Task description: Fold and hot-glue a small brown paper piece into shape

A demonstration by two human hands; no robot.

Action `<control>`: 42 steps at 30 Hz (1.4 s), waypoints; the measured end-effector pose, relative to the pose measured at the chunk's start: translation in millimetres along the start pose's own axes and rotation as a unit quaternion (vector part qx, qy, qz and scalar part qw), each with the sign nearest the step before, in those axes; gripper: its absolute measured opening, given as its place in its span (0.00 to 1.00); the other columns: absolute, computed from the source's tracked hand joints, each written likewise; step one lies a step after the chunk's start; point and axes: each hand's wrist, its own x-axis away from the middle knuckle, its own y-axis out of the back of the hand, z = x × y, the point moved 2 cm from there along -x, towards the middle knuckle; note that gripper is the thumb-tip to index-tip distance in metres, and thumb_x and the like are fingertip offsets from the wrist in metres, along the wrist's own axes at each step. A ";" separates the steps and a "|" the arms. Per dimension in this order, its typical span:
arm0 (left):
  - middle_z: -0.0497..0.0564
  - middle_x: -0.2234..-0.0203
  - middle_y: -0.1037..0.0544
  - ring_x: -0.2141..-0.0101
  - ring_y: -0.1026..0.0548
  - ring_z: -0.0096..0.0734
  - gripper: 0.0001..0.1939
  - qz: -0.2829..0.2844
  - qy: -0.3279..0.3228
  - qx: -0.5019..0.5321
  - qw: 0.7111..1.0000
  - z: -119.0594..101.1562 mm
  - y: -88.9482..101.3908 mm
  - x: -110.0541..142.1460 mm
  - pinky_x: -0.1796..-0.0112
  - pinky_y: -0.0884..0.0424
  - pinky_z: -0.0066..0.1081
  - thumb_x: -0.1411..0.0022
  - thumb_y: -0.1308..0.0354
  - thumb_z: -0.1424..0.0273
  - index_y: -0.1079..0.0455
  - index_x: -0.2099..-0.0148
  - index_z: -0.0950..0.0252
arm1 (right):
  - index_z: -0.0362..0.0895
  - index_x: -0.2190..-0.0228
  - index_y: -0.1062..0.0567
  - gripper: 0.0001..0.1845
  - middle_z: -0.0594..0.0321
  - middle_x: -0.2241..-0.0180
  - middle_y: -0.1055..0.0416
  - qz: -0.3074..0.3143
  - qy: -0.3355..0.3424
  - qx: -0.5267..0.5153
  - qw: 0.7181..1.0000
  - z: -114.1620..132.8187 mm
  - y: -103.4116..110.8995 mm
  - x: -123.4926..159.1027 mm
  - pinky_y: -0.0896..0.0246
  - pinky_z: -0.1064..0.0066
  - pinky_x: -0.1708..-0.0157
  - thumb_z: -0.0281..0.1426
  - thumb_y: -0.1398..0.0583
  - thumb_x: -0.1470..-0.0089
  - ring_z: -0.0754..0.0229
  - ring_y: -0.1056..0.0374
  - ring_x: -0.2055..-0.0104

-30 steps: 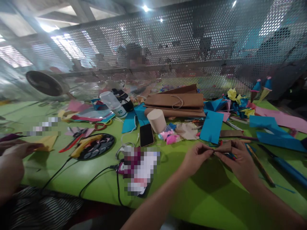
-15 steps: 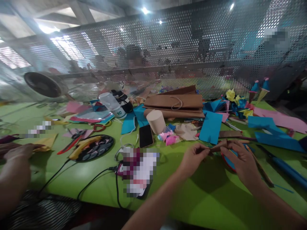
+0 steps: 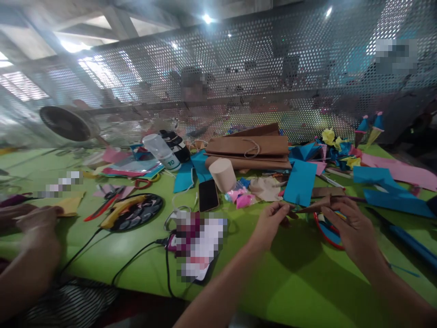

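My right hand pinches a small folded piece of brown paper, whose narrow tip points left. Close to that tip, my left hand is closed, thumb against forefinger, with a dark brown scrap at its fingertips. Whether the scrap joins the brown paper I cannot tell. Under my right hand lies a round red-rimmed thing with a blue inside, partly covered by the fingers. A blue-handled tool rests to the right of that hand.
Blue paper, a folded brown paper stack, a cream roll and a black phone lie behind my hands. A corded phone is to their left. At far left, a co-worker's hands touch yellow paper.
My left hand has drawn slightly left and down, away from the brown paper's middle. The paper now shows a longer pointed tip. The co-worker's hand has shifted right.
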 end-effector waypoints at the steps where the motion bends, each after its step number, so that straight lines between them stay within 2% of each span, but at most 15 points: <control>1: 0.52 0.68 0.18 0.73 0.28 0.24 0.22 0.009 0.002 0.000 1.000 0.0 -1.0 0.1 0.68 0.32 0.27 0.40 0.32 0.52 0.23 0.59 0.68 | 0.55 0.70 0.22 0.11 0.62 0.61 0.26 0.000 0.013 0.007 1.000 1.1 -0.5 0.5 0.39 0.55 0.51 0.44 0.37 0.38 0.47 0.31 0.52; 7: 0.51 0.71 0.19 0.73 0.28 0.25 0.24 0.030 0.011 0.007 0.999 8.4 0.1 -5.1 0.68 0.32 0.26 0.49 0.25 0.53 0.25 0.65 0.68 | 0.57 0.67 0.20 0.07 0.60 0.59 0.24 0.015 0.072 0.040 0.996 3.7 -3.9 2.1 0.36 0.50 0.51 0.43 0.36 0.38 0.45 0.30 0.52; 10: 0.53 0.67 0.18 0.70 0.25 0.27 0.22 0.048 0.011 -0.028 0.998 8.8 2.0 -5.1 0.65 0.31 0.28 0.42 0.30 0.52 0.23 0.58 0.67 | 0.57 0.67 0.19 0.05 0.60 0.61 0.23 0.010 0.107 0.062 0.992 6.6 -4.5 2.1 0.35 0.50 0.53 0.40 0.35 0.40 0.45 0.29 0.54; 13: 0.55 0.57 0.19 0.60 0.24 0.33 0.23 0.113 -0.029 -0.105 0.988 5.4 -1.0 -2.7 0.59 0.30 0.31 0.34 0.37 0.53 0.25 0.45 0.64 | 0.55 0.68 0.18 0.06 0.58 0.62 0.21 0.028 0.125 0.074 0.989 10.0 -7.3 2.3 0.33 0.50 0.54 0.38 0.35 0.40 0.45 0.28 0.56; 14: 0.55 0.56 0.20 0.58 0.25 0.34 0.23 0.135 -0.046 -0.130 0.981 4.6 -2.6 -1.8 0.58 0.31 0.31 0.33 0.38 0.53 0.25 0.44 0.63 | 0.54 0.69 0.18 0.06 0.58 0.62 0.21 0.037 0.127 0.073 0.988 10.6 -8.5 2.5 0.33 0.50 0.54 0.38 0.35 0.40 0.45 0.27 0.56; 16: 0.53 0.61 0.22 0.61 0.28 0.34 0.21 0.152 -0.064 -0.169 0.972 4.3 -4.6 -0.8 0.59 0.33 0.31 0.32 0.40 0.53 0.24 0.48 0.64 | 0.53 0.68 0.18 0.05 0.57 0.60 0.22 0.046 0.129 0.066 0.988 10.9 -10.1 3.2 0.31 0.49 0.54 0.37 0.35 0.40 0.45 0.26 0.54; 17: 0.51 0.65 0.25 0.64 0.30 0.32 0.21 0.148 -0.061 -0.181 0.970 4.6 -4.7 -0.6 0.61 0.34 0.31 0.32 0.41 0.52 0.24 0.51 0.65 | 0.54 0.65 0.18 0.04 0.57 0.58 0.22 0.045 0.131 0.062 0.988 10.7 -10.1 3.5 0.30 0.50 0.52 0.36 0.35 0.40 0.45 0.26 0.53; 19: 0.47 0.71 0.32 0.69 0.35 0.30 0.23 0.125 -0.042 -0.193 0.972 5.3 -3.5 -0.3 0.65 0.38 0.30 0.31 0.44 0.48 0.26 0.55 0.65 | 0.55 0.56 0.20 0.09 0.56 0.52 0.25 0.034 0.132 0.049 0.989 10.2 -7.8 3.6 0.30 0.50 0.49 0.35 0.35 0.41 0.45 0.28 0.48; 22: 0.45 0.73 0.36 0.70 0.39 0.29 0.27 0.103 -0.023 -0.191 0.976 5.3 -0.7 0.6 0.67 0.42 0.30 0.31 0.48 0.43 0.31 0.61 0.64 | 0.57 0.49 0.23 0.18 0.57 0.50 0.28 0.005 0.118 0.026 0.993 9.2 -1.1 2.6 0.29 0.53 0.49 0.36 0.34 0.40 0.48 0.29 0.47; 24: 0.46 0.72 0.36 0.69 0.38 0.29 0.28 0.093 -0.029 -0.190 0.977 5.0 0.4 1.5 0.65 0.41 0.30 0.31 0.50 0.41 0.34 0.64 0.63 | 0.57 0.51 0.22 0.14 0.58 0.55 0.26 0.001 0.103 0.018 0.994 8.2 1.2 2.3 0.29 0.56 0.54 0.37 0.34 0.40 0.50 0.28 0.53; 27: 0.46 0.71 0.35 0.68 0.38 0.30 0.29 0.090 -0.035 -0.196 0.976 6.1 -0.2 2.7 0.63 0.41 0.31 0.31 0.51 0.41 0.36 0.66 0.63 | 0.56 0.54 0.20 0.11 0.61 0.59 0.24 0.037 0.084 0.002 0.996 4.7 -2.8 3.8 0.31 0.60 0.58 0.38 0.35 0.39 0.53 0.28 0.59; 31: 0.45 0.72 0.38 0.68 0.40 0.29 0.30 0.081 -0.042 -0.209 0.974 7.8 -3.1 4.7 0.65 0.41 0.30 0.31 0.51 0.40 0.38 0.66 0.63 | 0.53 0.60 0.19 0.06 0.62 0.59 0.22 0.084 0.064 -0.028 0.994 -1.2 -12.0 6.2 0.34 0.62 0.55 0.39 0.37 0.37 0.53 0.27 0.57; 34: 0.45 0.72 0.38 0.69 0.40 0.29 0.29 0.069 -0.045 -0.225 0.971 8.2 -4.3 6.1 0.65 0.42 0.30 0.29 0.52 0.42 0.38 0.66 0.63 | 0.51 0.64 0.20 0.08 0.62 0.61 0.21 0.100 0.060 -0.042 0.992 -1.6 -13.9 5.8 0.36 0.62 0.52 0.38 0.38 0.35 0.54 0.27 0.55; 38: 0.46 0.71 0.37 0.68 0.39 0.30 0.26 0.066 -0.064 -0.246 0.965 8.0 -5.1 6.1 0.64 0.39 0.32 0.27 0.54 0.45 0.35 0.63 0.63 | 0.52 0.61 0.19 0.07 0.63 0.59 0.21 0.108 0.031 -0.068 0.991 2.5 -12.8 5.5 0.36 0.63 0.51 0.39 0.37 0.35 0.54 0.26 0.55; 42: 0.50 0.66 0.32 0.62 0.34 0.35 0.23 0.060 -0.108 -0.281 0.952 5.6 -6.9 5.1 0.55 0.35 0.35 0.24 0.55 0.50 0.32 0.61 0.63 | 0.53 0.57 0.18 0.09 0.64 0.57 0.19 0.126 -0.004 -0.094 0.988 6.4 -14.3 7.0 0.35 0.65 0.51 0.40 0.36 0.36 0.54 0.26 0.53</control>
